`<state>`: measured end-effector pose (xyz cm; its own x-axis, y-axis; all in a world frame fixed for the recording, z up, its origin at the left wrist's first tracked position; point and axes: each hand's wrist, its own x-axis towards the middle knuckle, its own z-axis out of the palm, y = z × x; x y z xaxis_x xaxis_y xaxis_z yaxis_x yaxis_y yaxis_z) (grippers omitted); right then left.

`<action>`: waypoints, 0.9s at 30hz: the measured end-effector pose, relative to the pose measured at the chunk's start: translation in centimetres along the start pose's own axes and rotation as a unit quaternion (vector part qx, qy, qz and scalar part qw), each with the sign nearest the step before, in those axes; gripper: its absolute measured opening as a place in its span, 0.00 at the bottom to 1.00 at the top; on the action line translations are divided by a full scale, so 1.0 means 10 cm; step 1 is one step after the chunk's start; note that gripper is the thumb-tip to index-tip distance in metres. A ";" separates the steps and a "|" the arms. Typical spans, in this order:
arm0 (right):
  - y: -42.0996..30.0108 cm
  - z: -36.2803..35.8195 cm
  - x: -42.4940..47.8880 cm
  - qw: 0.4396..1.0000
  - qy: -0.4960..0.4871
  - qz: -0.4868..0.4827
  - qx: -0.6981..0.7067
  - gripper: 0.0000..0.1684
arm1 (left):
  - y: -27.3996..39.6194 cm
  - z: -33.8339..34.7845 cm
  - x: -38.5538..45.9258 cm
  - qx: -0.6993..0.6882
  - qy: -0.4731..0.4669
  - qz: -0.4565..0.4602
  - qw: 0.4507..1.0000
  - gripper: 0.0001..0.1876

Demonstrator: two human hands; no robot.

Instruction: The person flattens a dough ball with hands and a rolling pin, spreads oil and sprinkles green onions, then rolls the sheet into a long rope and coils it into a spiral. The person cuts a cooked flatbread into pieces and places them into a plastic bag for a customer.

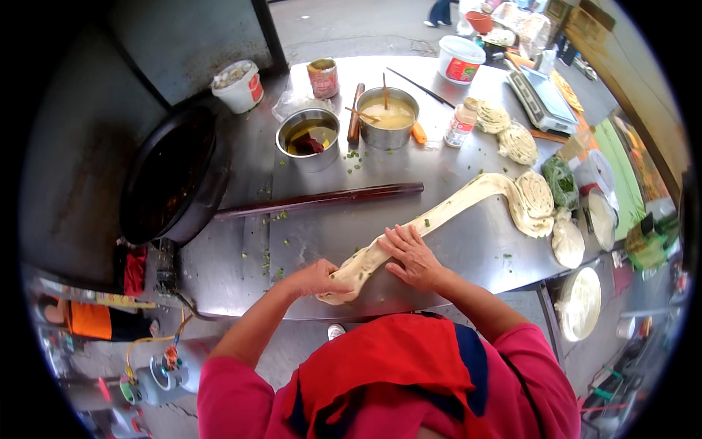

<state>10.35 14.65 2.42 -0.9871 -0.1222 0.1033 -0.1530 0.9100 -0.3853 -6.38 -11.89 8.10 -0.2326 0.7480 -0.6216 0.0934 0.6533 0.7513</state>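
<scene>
A long strip of dough [455,204] with bits of chopped green onion lies across the steel worktable [329,230]. Its near end is pinched in my left hand [315,280], close to the table's front edge. My right hand [412,257] rests flat on the strip farther up, fingers spread, pressing on its top. Toward the right the strip bends and folds beside a coiled dough round [534,193]. Beyond the strip lies a dark wooden rolling pin [323,201], roughly crosswise.
At left stands a large dark pan [170,175]. Behind the rolling pin are an oil pot [309,140] with a dark red piece inside, a batter pot [387,118], and a jar [460,123]. More dough coils [517,144], a bag of greens [560,183] and a scale [543,99] line the right.
</scene>
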 end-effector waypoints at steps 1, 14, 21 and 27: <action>-0.01 0.05 0.01 1.000 -0.011 0.020 -0.003 0.34 | -0.07 -0.02 0.04 -0.098 -0.019 0.014 0.995 0.26; -0.24 0.33 0.13 0.987 -0.046 0.113 -0.105 0.31 | -1.59 -0.11 -1.38 -0.208 0.052 -0.117 0.970 0.26; -0.52 0.37 0.33 0.979 -0.076 0.145 -0.121 0.33 | -2.52 -0.06 -1.94 -0.217 0.110 -0.064 0.968 0.21; -1.52 0.72 0.38 0.990 -0.071 -0.045 -0.117 0.35 | -2.06 0.16 -1.73 -0.176 0.189 0.004 0.966 0.15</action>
<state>8.55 -2.47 2.07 -0.9692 -0.2461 -0.0096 -0.2416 0.9578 -0.1560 -2.72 -38.12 3.02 -0.5768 0.6132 -0.5397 -0.2223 0.5180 0.8260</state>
